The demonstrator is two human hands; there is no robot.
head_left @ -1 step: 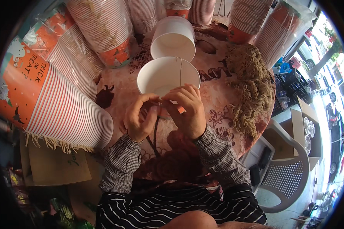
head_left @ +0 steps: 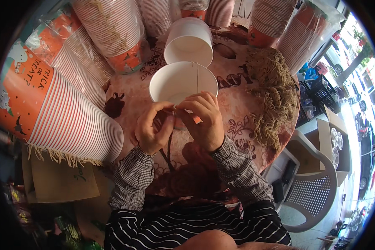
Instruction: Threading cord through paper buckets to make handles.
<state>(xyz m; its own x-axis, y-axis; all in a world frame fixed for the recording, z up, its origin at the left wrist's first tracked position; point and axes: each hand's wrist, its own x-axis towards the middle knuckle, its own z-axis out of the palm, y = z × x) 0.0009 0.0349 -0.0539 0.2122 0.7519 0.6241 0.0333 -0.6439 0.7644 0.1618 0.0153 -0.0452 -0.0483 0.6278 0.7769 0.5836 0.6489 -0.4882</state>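
A white-lined paper bucket lies in front of me with its mouth facing me, a bit of its orange outside showing between my hands. A thin beige cord hangs from its far rim down across the opening to my fingers. At the near rim my left hand is closed in a pinch, and my right hand pinches right beside it, fingertips almost touching. The cord seems to run into my right fingers. What the left fingertips grip is hidden and too small to make out.
Another white bucket lies just behind. A heap of beige cords covers the table's right side. Tall stacks of nested orange buckets stand left, with bagged stacks around the back. A grey plastic chair and cardboard box stand at right.
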